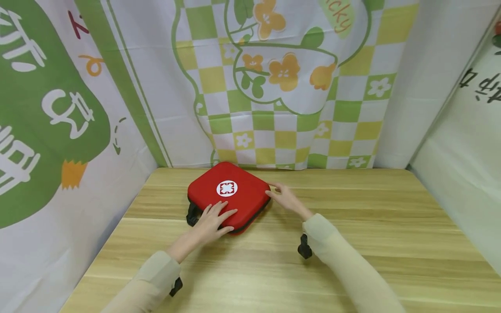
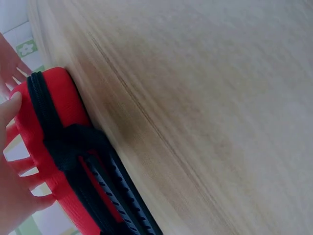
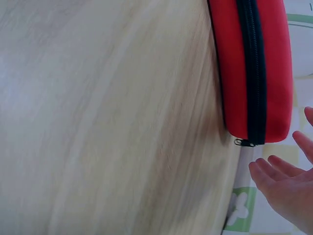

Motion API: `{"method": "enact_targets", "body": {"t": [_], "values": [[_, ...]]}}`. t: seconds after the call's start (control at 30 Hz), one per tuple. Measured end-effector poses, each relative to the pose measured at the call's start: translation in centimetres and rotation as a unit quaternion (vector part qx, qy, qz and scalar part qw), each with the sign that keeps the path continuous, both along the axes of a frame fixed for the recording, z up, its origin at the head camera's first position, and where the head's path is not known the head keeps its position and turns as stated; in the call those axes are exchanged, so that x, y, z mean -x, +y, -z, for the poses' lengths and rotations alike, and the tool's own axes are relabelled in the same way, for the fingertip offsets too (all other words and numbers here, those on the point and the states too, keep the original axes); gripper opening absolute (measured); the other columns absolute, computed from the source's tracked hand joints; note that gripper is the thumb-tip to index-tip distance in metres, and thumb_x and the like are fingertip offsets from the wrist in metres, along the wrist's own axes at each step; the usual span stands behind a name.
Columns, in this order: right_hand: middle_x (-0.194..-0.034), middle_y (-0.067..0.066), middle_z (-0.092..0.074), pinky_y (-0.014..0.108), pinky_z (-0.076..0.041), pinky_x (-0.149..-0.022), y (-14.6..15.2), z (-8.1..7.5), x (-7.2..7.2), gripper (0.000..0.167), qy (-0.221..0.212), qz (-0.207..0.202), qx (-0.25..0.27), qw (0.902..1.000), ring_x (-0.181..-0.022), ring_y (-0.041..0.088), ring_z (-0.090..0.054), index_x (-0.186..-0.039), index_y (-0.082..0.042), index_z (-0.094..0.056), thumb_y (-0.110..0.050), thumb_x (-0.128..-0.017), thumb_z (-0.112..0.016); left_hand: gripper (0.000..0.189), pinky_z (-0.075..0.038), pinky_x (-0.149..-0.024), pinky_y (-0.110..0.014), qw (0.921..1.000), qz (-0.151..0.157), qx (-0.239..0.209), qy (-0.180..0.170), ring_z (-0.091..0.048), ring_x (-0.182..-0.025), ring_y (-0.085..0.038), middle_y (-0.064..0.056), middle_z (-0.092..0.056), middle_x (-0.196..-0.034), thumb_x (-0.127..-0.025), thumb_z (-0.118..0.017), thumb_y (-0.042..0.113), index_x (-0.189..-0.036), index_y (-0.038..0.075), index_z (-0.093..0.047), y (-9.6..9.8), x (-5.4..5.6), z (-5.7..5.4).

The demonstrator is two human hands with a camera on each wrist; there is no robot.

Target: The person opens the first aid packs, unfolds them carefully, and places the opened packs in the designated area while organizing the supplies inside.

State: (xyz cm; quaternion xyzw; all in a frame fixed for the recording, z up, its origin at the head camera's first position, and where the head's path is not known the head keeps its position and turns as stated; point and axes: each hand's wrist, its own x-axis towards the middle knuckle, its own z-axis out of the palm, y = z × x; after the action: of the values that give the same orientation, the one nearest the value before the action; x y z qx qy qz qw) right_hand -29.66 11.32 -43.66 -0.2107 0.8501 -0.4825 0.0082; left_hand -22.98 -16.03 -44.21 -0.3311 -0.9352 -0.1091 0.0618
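Red round-cornered fabric case (image 1: 243,193) being supported by wood-grain table (image 1: 352,204), checked cloth (image 1: 266,126) behind, being touched by spread-fingered left hand (image 1: 211,222), right hand (image 1: 287,200) being held alongside, fingers parted

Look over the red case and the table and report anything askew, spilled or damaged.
Only the angle stands out: the red case lies skewed to the back edge of the table, its black handle on the front-left side. No spill or damage shows on the visible surfaces.
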Motion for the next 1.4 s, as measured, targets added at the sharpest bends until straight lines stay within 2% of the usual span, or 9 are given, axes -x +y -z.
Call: {"method": "enact_targets", "body": {"t": [0.1, 0.27, 0.4, 0.47, 0.63, 0.77, 0.9, 1.13, 1.4], "values": [[-0.127, 0.023, -0.043, 0.04, -0.039, -0.092, 0.2, 3.1, 2.2, 0.047, 0.016, -0.029, 0.063, 0.9975, -0.115, 0.037, -0.042, -0.124, 0.002, -0.048, -0.025, -0.087, -0.055, 0.05, -0.019, -0.1, -0.053, 0.9999, 0.005, 0.005, 0.008, -0.027, -0.125, -0.037, -0.018, -0.036, -0.134, -0.085, -0.056, 0.037, -0.13, 0.018, -0.046, -0.1, 0.0, 0.3], [-0.127, 0.014, -0.046, 0.027, -0.045, -0.084, 0.5, 12.9, 9.5, 0.046, 0.051, -0.033, 0.113, 0.9917, -0.114, 0.025, -0.046, -0.127, -0.007, -0.048, -0.023, -0.085, -0.059, 0.051, -0.021, -0.1, -0.053, 0.9997, 0.013, -0.002, 0.019, -0.03, -0.125, -0.034, -0.016, -0.037, -0.134, -0.084, -0.058, 0.036, -0.13, 0.019, -0.046, -0.4, -0.1, 0.4], [-0.125, 0.011, -0.048, 0.026, -0.045, -0.085, 0.2, 15.8, 11.0, 0.047, 0.077, -0.02, 0.14, 0.9869, -0.113, 0.024, -0.048, -0.125, -0.011, -0.051, -0.026, -0.082, -0.062, 0.051, -0.021, -0.1, -0.052, 0.9997, 0.017, 0.0, 0.02, -0.031, -0.124, -0.032, -0.015, -0.037, -0.134, -0.083, -0.059, 0.036, -0.13, 0.02, -0.046, -0.6, -0.3, 0.6], [-0.125, 0.014, -0.047, 0.031, -0.043, -0.088, -0.3, 13.1, 8.6, 0.047, 0.049, -0.008, 0.144, 0.9884, -0.113, 0.028, -0.047, -0.125, -0.009, -0.051, -0.026, -0.082, -0.062, 0.051, -0.022, -0.1, -0.051, 0.9996, 0.017, 0.0, 0.021, -0.032, -0.124, -0.031, -0.015, -0.037, -0.134, -0.082, -0.06, 0.036, -0.129, 0.02, -0.047, -0.7, -0.3, 0.6], [-0.126, 0.028, -0.042, 0.046, -0.04, -0.089, -1.8, 2.8, 0.2, 0.043, -0.034, 0.057, 0.126, 0.9898, -0.113, 0.044, -0.042, -0.121, 0.007, -0.049, -0.01, -0.083, -0.06, 0.051, -0.023, -0.099, -0.051, 0.9992, 0.024, -0.003, 0.033, -0.034, -0.123, -0.028, -0.014, -0.039, -0.133, -0.081, -0.062, 0.035, -0.128, 0.022, -0.049, -0.7, -0.3, 0.6], [-0.124, 0.032, -0.041, 0.044, -0.043, -0.086, -2.2, -1.0, -3.0, 0.04, -0.068, 0.093, 0.131, 0.9847, -0.109, 0.045, -0.044, -0.119, 0.012, -0.048, -0.002, -0.083, -0.057, 0.051, -0.025, -0.098, -0.051, 0.9985, 0.034, -0.005, 0.042, -0.036, -0.121, -0.027, -0.014, -0.041, -0.132, -0.079, -0.063, 0.036, -0.126, 0.022, -0.051, -0.4, -0.5, 0.5], [-0.123, 0.031, -0.043, 0.041, -0.045, -0.083, -2.0, -1.8, -3.7, 0.039, -0.088, 0.111, 0.139, 0.9802, -0.106, 0.044, -0.048, -0.118, 0.013, -0.048, 0.001, -0.082, -0.057, 0.051, -0.027, -0.096, -0.05, 0.9978, 0.045, -0.001, 0.048, -0.038, -0.12, -0.026, -0.014, -0.042, -0.13, -0.079, -0.063, 0.038, -0.126, 0.023, -0.051, -0.1, -0.7, 0.5], [-0.121, 0.027, -0.048, 0.038, -0.047, -0.081, -0.5, 0.7, -3.0, 0.038, -0.055, 0.096, 0.132, 0.9852, -0.104, 0.04, -0.05, -0.117, 0.009, -0.052, -0.004, -0.082, -0.06, 0.052, -0.029, -0.093, -0.046, 0.996, 0.057, 0.009, 0.068, -0.04, -0.118, -0.023, -0.013, -0.043, -0.129, -0.077, -0.064, 0.039, -0.125, 0.024, -0.052, 0.4, -1.3, 0.3], [-0.119, 0.027, -0.049, 0.031, -0.048, -0.077, 0.7, 1.0, -4.6, 0.037, -0.066, 0.117, 0.136, 0.9816, -0.101, 0.039, -0.053, -0.117, 0.007, -0.053, -0.003, -0.082, -0.06, 0.051, -0.031, -0.09, -0.047, 0.9942, 0.071, 0.007, 0.08, -0.042, -0.117, -0.025, -0.014, -0.045, -0.127, -0.077, -0.064, 0.04, -0.124, 0.023, -0.053, 1.6, -2.7, 0.2]]}}
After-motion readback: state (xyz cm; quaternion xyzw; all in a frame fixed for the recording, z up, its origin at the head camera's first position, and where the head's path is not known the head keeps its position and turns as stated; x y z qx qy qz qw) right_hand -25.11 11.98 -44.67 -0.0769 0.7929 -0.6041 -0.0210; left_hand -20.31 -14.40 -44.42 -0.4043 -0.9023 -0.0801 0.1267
